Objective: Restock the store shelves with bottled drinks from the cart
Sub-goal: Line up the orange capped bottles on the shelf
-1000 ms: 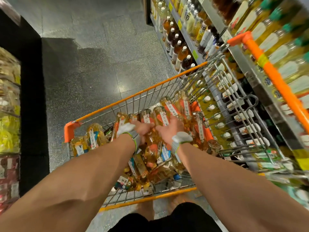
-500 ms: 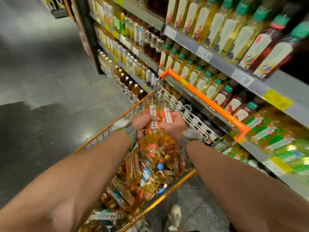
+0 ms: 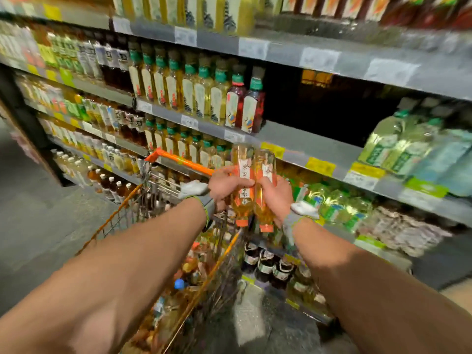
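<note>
Two amber drink bottles with orange caps hang cap-down side by side in front of the shelves. My left hand (image 3: 226,185) grips the left bottle (image 3: 244,180). My right hand (image 3: 277,198) grips the right bottle (image 3: 264,200). Both bottles are above the wire cart (image 3: 158,200), whose orange handle (image 3: 178,159) is to the left of my hands. Several more bottles (image 3: 189,277) lie piled in the cart below. A dark empty stretch of shelf (image 3: 319,111) opens above and right of the bottles.
Grey shelves (image 3: 306,146) full of bottled drinks run across the view, with green-capped bottles (image 3: 194,93) on the left and green packs (image 3: 398,146) on the right. Dark bottles (image 3: 268,264) stand on the lowest shelf. Grey floor (image 3: 38,226) lies to the left.
Both hands have lifted the two bottles out of the cart and carried them up and right toward the shelves. My view has swung from the cart to face the shelves.
</note>
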